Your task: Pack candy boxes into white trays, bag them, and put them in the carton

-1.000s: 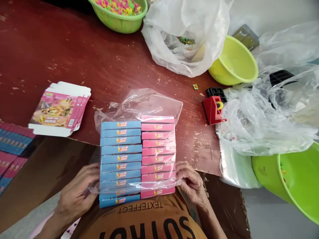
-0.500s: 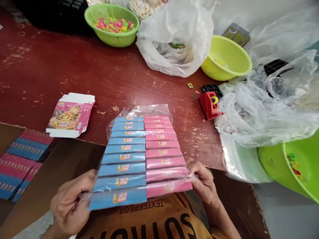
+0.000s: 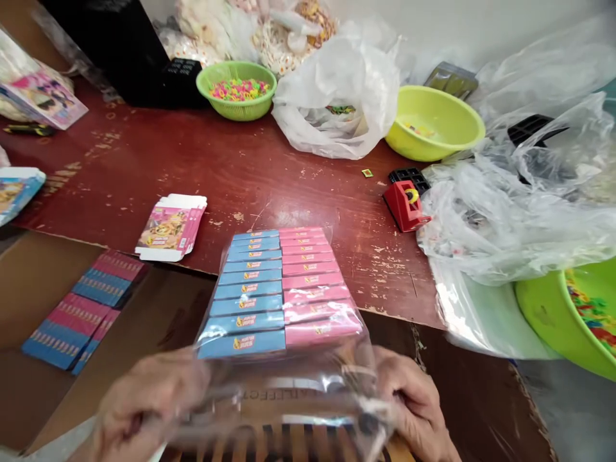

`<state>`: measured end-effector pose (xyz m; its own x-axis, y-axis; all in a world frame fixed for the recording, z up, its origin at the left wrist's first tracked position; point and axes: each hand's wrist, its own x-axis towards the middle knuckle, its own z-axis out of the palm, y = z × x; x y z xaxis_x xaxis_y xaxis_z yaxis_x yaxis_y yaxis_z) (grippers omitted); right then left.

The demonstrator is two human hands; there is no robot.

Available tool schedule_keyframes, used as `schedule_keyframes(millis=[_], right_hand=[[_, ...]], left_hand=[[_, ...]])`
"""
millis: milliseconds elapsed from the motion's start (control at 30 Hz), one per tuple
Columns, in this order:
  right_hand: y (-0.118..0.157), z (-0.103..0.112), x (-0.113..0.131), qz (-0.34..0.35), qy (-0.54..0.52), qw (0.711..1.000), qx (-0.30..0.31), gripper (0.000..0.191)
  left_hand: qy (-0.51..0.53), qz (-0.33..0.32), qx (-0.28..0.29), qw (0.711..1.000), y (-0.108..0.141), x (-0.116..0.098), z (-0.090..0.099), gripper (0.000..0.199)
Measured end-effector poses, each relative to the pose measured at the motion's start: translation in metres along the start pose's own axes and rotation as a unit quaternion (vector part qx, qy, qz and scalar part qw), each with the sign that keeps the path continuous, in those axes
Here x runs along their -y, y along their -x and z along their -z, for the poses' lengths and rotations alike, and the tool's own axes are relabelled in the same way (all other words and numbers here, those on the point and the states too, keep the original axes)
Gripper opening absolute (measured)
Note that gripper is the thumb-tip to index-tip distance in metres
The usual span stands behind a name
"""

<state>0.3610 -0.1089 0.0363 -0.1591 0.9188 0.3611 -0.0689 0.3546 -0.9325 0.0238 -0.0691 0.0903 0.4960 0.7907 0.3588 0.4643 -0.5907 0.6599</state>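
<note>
A clear plastic bag (image 3: 289,378) holds two rows of small boxes, blue boxes (image 3: 248,305) on the left and pink boxes (image 3: 315,295) on the right. My left hand (image 3: 149,404), slightly blurred, is closed on the bag's near left edge. On the near right edge, my right hand (image 3: 409,401) pinches the plastic. The bag's near end is stretched between both hands, with the boxes towards its far end. That far end lies over the table's front edge.
The red table (image 3: 289,192) carries a flattened pink carton (image 3: 168,228), a red tape dispenser (image 3: 404,205), a green basket (image 3: 235,106), a yellow-green bowl (image 3: 436,122) and plastic bags (image 3: 510,212). An open cardboard box (image 3: 158,321) with packed blue and pink boxes (image 3: 79,314) is at lower left.
My hands have drawn the bag's near end towards me, so a stretch of empty plastic now shows in front of the boxes. The view has tilted up and left.
</note>
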Motion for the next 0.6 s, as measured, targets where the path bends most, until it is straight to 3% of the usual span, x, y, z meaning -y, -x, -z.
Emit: schedule_keyframes(millis=[67,133,233,333,433,533,600], right_hand=[[-0.030,0.002,-0.005,-0.022,-0.051,0.998,-0.026,0.031],[-0.077,0.013,-0.005,-0.020,-0.122,0.991,-0.057,0.032],[-0.155,0.040,0.008,0.028,-0.145,0.982,-0.118,0.042],[-0.206,0.063,0.030,0.060,-0.138,0.981,-0.123,0.053],[-0.225,0.069,0.031,0.083,-0.132,0.980,-0.125,0.056],[-0.234,0.070,0.010,0.070,-0.112,0.982,-0.136,0.054],[-0.240,0.073,-0.004,0.080,-0.082,0.976,-0.185,0.046]], left_hand=[[0.152,0.135,-0.064,0.977,-0.037,0.000,0.013,0.023],[0.236,0.165,-0.079,0.954,-0.088,0.005,0.029,0.021],[0.346,0.088,-0.171,0.918,-0.169,0.011,0.056,0.012],[0.367,0.039,-0.253,0.894,-0.226,0.008,0.072,0.013],[0.328,0.060,-0.320,0.887,-0.252,0.011,0.072,0.022],[0.293,0.166,-0.335,0.880,-0.263,0.027,0.064,0.028],[0.293,0.197,-0.346,0.869,-0.264,0.040,0.061,0.028]])
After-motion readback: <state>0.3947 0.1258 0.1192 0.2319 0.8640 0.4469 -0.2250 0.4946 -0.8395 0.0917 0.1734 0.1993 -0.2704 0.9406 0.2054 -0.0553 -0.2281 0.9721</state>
